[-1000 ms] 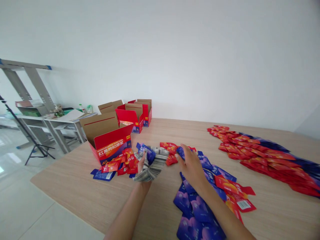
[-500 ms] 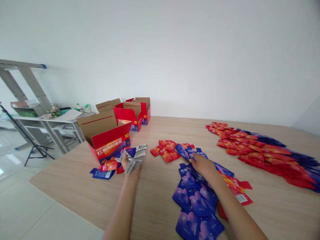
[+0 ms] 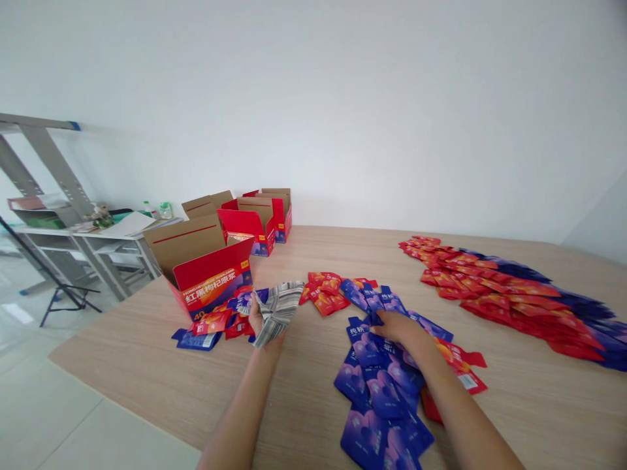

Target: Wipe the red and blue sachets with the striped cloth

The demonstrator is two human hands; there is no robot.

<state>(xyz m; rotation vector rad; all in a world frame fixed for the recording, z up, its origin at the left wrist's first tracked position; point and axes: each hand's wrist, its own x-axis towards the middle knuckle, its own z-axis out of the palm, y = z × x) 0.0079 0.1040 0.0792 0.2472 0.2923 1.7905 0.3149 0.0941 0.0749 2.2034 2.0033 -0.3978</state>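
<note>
My left hand (image 3: 257,318) is closed around a crumpled grey-and-white striped bundle (image 3: 281,310), held just above the table beside the open red box. It could be cloth or printed paper; I cannot tell which. My right hand (image 3: 394,326) reaches into the spread of blue sachets (image 3: 386,388), its fingers pinching at a blue sachet near the top of the pile. The fingertips are partly hidden among the packs. Red sachets (image 3: 329,294) lie just beyond, and another red sachet (image 3: 463,365) shows beneath my right forearm.
An open red carton (image 3: 215,277) stands at the left, with mixed sachets (image 3: 213,322) at its foot. More open cartons (image 3: 249,225) are behind it. A long heap of red and blue sachets (image 3: 504,294) stretches across the right. Past the table's left edge are a tripod (image 3: 66,294) and desks.
My left hand has moved slightly right, and the striped bundle is spread wider. My right hand's fingers have shifted a little toward me over the blue sachets. The view has swung slightly.
</note>
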